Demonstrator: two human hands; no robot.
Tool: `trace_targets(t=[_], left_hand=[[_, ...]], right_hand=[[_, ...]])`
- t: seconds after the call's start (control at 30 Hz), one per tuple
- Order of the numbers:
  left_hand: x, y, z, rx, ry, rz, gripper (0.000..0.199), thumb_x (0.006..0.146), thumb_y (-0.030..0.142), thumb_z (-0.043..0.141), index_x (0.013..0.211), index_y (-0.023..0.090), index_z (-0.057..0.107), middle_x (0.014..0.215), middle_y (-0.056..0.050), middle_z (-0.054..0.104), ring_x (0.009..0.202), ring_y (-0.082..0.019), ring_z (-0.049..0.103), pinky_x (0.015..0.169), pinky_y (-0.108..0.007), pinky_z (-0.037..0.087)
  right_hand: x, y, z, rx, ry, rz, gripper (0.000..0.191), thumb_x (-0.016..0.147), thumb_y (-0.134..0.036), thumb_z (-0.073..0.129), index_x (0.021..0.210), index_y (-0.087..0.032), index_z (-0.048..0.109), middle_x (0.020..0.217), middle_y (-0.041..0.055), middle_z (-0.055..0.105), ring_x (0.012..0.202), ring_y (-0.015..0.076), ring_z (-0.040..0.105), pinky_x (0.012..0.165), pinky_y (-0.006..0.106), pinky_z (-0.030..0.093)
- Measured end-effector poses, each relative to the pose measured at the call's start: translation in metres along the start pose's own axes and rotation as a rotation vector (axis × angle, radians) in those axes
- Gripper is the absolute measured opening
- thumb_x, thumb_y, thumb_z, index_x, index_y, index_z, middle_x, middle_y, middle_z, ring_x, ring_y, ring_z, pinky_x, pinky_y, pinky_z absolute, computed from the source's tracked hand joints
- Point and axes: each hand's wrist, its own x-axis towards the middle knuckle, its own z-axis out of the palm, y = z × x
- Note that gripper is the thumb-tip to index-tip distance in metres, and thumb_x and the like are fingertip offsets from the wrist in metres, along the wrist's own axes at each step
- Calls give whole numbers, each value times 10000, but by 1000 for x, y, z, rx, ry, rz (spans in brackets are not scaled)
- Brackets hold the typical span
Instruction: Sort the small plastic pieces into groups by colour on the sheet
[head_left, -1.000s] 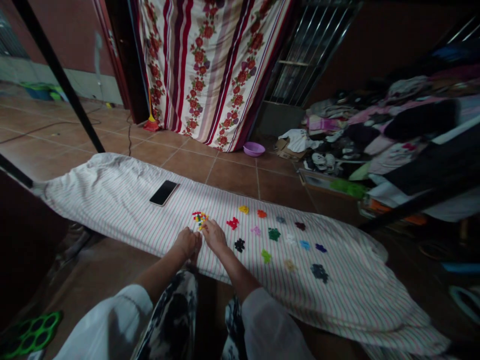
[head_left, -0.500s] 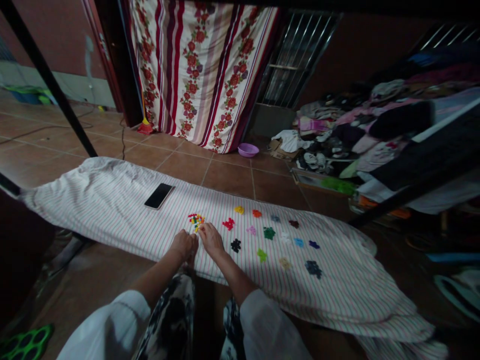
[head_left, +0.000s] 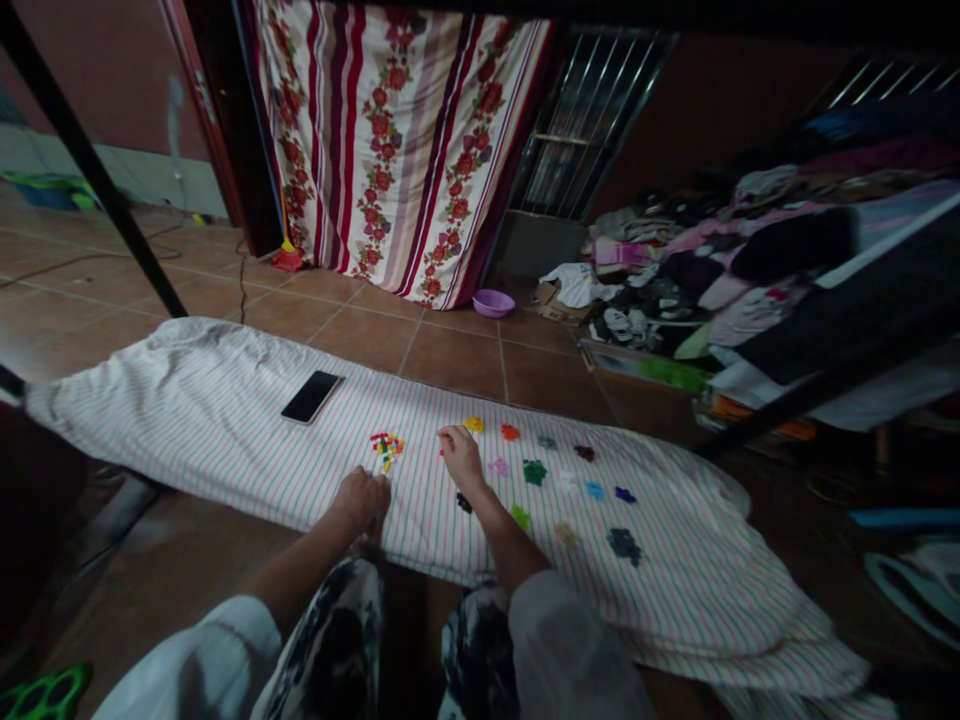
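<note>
Landmark is the mixed pile (head_left: 386,445) of small coloured pieces on the striped cloth (head_left: 225,400). Risk first: the cloth is soft and wrinkled, so a dragged wrist could pull it and smear the sorted piles into each other; the black pile (head_left: 465,503) sits right under the right forearm and looks the most exposed. Pieces are tiny and the light is poor, so a wrong colour in a pile is an easy miss. Right hand (head_left: 461,458) is right of the mixed pile, fingertips down at the spot of the red pile, which it mostly hides; the yellow pile (head_left: 473,424) is just beyond the fingertips and the orange pile (head_left: 510,432) a bit further right. Fingers look bunched together pointing down, but I cannot tell if they pinch a piece. Left hand (head_left: 361,498) rests on the cloth's near edge, just this side of the mixed pile, fingers curled in loosely, not touching it, holding nothing I can see. Phone (head_left: 311,396) lies left of and beyond the mixed pile, well apart.
</note>
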Motion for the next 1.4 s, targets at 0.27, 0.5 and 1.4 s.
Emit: trace_targets(t=[0.27, 0.5, 1.4], left_hand=[[0, 3, -4, 59, -23, -55, 277, 833, 110, 461, 1072, 111, 602, 962, -173, 690, 968, -257, 647, 817, -345, 438], [0, 4, -6, 67, -55, -55, 302, 802, 107, 523, 1091, 108, 613, 984, -175, 679, 957, -255, 640, 801, -346, 443], [2, 4, -2, 125, -52, -37, 289, 823, 117, 520, 1093, 106, 622, 960, -162, 686, 955, -253, 644, 834, -352, 428]], right_hand=[[36, 44, -26, -142, 74, 101, 357, 833, -89, 403, 986, -176, 713, 1027, 116, 637, 1000, 215, 586, 937, 345, 463], [54, 60, -32, -278, -45, 153, 468, 754, 1, 416, 1065, -174, 718, 1099, 113, 641, 1017, 219, 597, 942, 320, 454], [50, 57, -41, -417, -62, 170, 405, 847, -46, 411, 1101, -183, 697, 1133, 93, 661, 1056, 197, 579, 948, 300, 412]])
